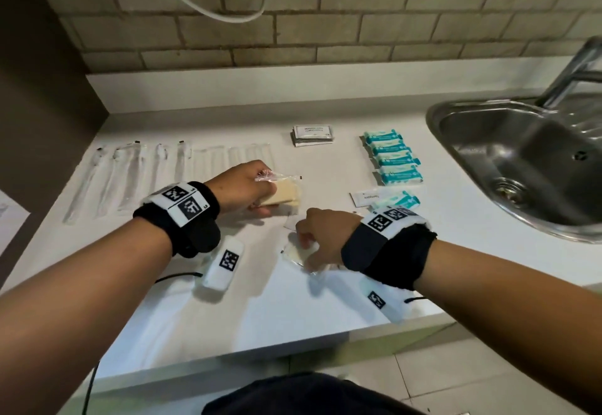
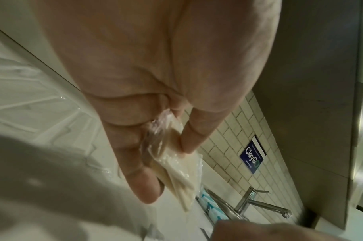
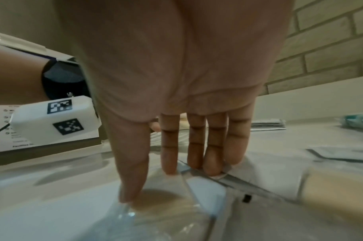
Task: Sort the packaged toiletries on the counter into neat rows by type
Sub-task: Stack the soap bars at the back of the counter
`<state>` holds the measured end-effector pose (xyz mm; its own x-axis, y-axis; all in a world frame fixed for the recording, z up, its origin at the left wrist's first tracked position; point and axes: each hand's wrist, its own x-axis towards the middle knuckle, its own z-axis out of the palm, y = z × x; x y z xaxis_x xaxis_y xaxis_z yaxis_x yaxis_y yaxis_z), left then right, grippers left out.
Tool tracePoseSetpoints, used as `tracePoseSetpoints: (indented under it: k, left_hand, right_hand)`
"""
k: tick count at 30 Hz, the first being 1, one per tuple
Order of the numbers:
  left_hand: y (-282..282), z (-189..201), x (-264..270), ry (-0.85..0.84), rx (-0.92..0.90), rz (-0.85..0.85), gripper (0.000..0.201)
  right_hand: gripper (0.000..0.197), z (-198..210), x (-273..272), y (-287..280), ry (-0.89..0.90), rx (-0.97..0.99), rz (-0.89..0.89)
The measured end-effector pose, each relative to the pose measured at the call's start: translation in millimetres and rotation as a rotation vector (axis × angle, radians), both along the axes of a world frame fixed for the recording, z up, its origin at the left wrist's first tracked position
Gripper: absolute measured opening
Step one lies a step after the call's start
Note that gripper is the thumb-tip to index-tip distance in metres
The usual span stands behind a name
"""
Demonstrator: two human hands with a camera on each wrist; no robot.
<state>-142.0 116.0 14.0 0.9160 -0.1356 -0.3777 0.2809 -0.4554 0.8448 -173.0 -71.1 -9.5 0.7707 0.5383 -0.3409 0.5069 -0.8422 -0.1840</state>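
Note:
My left hand (image 1: 260,186) pinches a few beige pads in clear wrap (image 1: 288,194) between thumb and fingers, just above the white counter (image 1: 260,300). In the left wrist view the left hand (image 2: 168,163) grips the beige pads (image 2: 182,179) by one end. My right hand (image 1: 309,245) arches over another wrapped beige pad (image 1: 294,253) that lies flat on the counter. Its thumb sits on the near edge and its fingers on the far edge. In the right wrist view the right hand (image 3: 149,184) has its thumb tip pressing that wrapped pad (image 3: 166,207).
Sorted on the counter are a row of wrapped toothbrushes (image 1: 130,180) at left, a stack of white sachets (image 1: 312,136) and a column of teal soaps (image 1: 395,157). A loose sachet (image 1: 368,198) and a teal soap (image 1: 402,201) lie by my right wrist. A steel sink (image 1: 456,128) and tap (image 1: 576,72) are at right.

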Motion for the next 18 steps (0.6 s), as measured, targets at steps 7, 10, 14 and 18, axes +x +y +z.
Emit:
tracePoseSetpoints:
  k: [7, 10, 14, 18]
  left_hand:
    - [0.4, -7.2, -3.3, -0.109, 0.073, -0.030, 0.014]
    - [5.7, -6.3, -3.2, -0.148, 0.073, -0.023, 0.011]
    - [5.8, -4.6, -0.4, -0.180, 0.035, -0.034, 0.010]
    - [-9.9, -2.0, 5.2, -0.134, -0.083, -0.082, 0.013]
  right_hand:
    - [0.047, -7.5, -1.5, 11.8, 0.081, 0.159, -0.034]
    - [0.047, -0.6, 1.9, 9.8, 0.150, 0.242, -0.065]
    - [0.034, 25.1, 18.0, -6.2, 0.128, 0.292, -0.094]
    - [0.032, 55.3, 44.3, -25.3, 0.054, 0.398, -0.190]
